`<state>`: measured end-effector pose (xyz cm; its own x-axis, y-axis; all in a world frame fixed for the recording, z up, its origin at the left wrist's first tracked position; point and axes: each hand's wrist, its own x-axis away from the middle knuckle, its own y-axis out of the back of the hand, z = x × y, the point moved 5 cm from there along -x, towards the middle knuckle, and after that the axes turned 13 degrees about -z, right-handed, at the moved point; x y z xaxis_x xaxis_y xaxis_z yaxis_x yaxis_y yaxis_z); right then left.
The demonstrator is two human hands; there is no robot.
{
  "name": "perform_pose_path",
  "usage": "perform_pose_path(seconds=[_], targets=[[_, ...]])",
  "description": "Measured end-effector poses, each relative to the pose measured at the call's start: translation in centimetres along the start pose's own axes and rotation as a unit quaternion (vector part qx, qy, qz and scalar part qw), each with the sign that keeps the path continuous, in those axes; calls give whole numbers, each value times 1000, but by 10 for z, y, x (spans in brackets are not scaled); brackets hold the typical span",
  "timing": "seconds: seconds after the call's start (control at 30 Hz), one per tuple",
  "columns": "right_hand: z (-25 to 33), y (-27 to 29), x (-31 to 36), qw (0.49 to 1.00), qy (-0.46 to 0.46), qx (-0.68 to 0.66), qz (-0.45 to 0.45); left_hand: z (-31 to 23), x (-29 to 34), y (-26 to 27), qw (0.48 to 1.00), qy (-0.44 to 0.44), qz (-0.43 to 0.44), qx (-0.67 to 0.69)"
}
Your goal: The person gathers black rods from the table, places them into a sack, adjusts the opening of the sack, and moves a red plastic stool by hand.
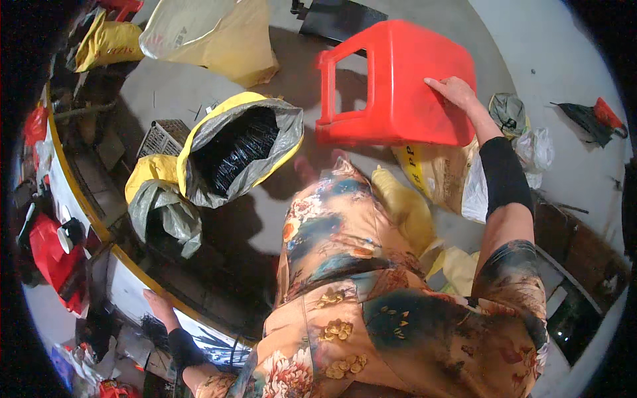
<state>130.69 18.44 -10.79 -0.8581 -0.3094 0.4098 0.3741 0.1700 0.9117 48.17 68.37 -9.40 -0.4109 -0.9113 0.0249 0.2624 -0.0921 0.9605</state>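
Note:
On the right, a red plastic stool point(418, 79) is tipped on its side, its legs toward the left. My right hand point(454, 91) grips it at the seat end, one finger lying along the surface and the others partly hidden. At the lower left, my left hand point(160, 309) rests with stretched fingers on the yellow-edged white counter point(133, 278), holding nothing that I can see. Between my hands stands a yellow woven sack point(229, 103) with a grey lining, its mouth wide apart. Coiled black shiny strands point(242, 149) fill it.
Beside the sack are a grey crate point(162, 137) and another grey-lined sack point(166, 212). A large pale sack point(225, 40) stands farther off. Sacks and plastic bags point(534, 149) lie near my right arm. Red bags point(53, 249) sit left of the counter. A folded dark umbrella point(587, 119) is far right.

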Motion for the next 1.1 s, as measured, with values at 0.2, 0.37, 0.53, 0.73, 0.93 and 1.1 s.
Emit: perform_pose_path(seconds=[0.2, 0.37, 0.53, 0.73, 0.93, 1.1], targets=[[-69, 4, -56, 1000, 18, -13, -6, -46, 2, 32, 999, 4, 40, 18], [-126, 13, -85, 980, -109, -164, 28, -105, 18, 49, 997, 67, 14, 40], [-167, 22, -99, 921, -203, -331, 38, -127, 75, 34, 954, 161, 169, 188], [-227, 27, -118, 845, -284, -452, 17, -108, 165, -37, 847, 145, 224, 460], [-305, 0, -118, 758, -374, -534, -24, -333, 84, 26, 750, 305, 365, 459], [-295, -13, -135, 703, -397, -588, -46, -275, 68, -17, 872, 128, 355, 311]])
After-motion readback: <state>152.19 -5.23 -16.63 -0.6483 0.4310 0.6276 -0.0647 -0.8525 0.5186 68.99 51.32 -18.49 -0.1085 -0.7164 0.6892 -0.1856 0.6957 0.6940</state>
